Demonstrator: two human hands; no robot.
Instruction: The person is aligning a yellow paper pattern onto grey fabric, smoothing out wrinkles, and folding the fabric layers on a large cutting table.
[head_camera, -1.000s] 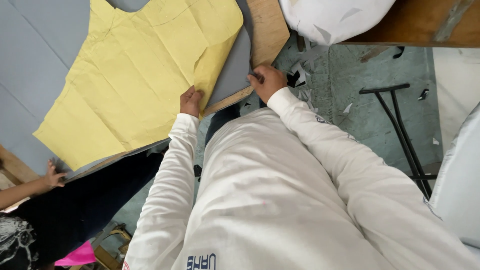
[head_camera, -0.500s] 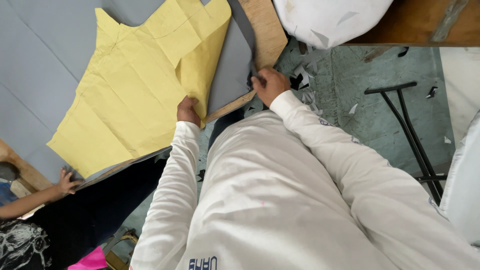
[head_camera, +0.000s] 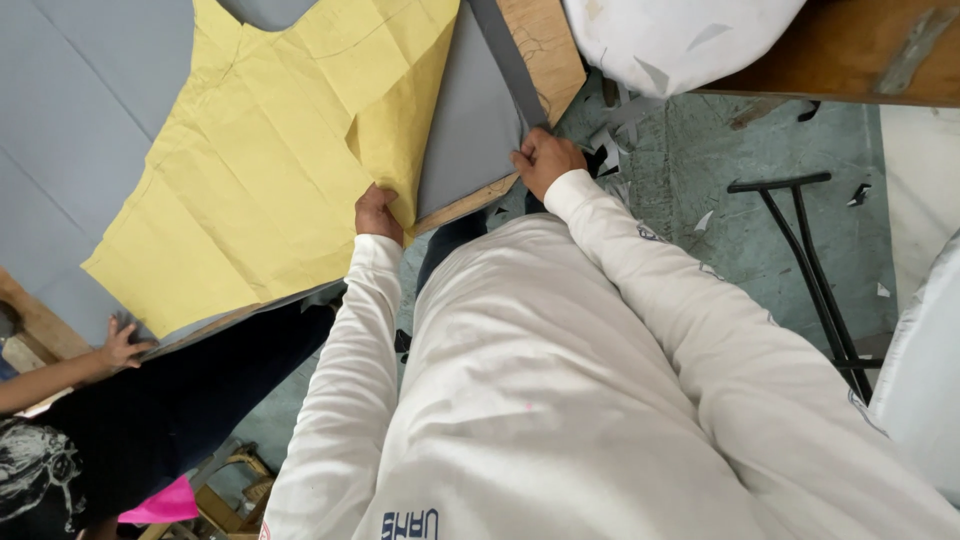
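**Two hands at the near edge of a yellow paper pattern on grey cloth**

The left hand (head_camera: 377, 213) is closed on the near edge of the yellow paper pattern (head_camera: 260, 170), fingers curled over the sheet where a flap of it stands up and folds back. The right hand (head_camera: 543, 160) is closed on the edge of the grey fabric (head_camera: 470, 120), pinching it at the corner of the counter (head_camera: 535, 50), just beside a narrow grey strip that runs up and away from the knuckles.

The pattern is a large sheet of pale yellow paper, cut in the outline of a garment piece with a curved notch at its far end. It is creased all over in straight fold lines, and faint pencil curves show near its far edge. It spreads out from the left hand, up and to the left, lying flat on the grey fabric except for the lifted flap between the two hands. The fabric is smooth, mid grey, and covers the counter well beyond the paper on the left.

Bare wood of the counter shows beyond the right hand. Further off on that side rests a white bundle (head_camera: 670, 35). Below the right hand, paper scraps (head_camera: 615, 135) lie on the green floor (head_camera: 720, 230), with a black metal stand (head_camera: 800, 250) well apart from them.

Far to the left of the left hand, another person's hand (head_camera: 122, 345) rests flat on the counter edge.
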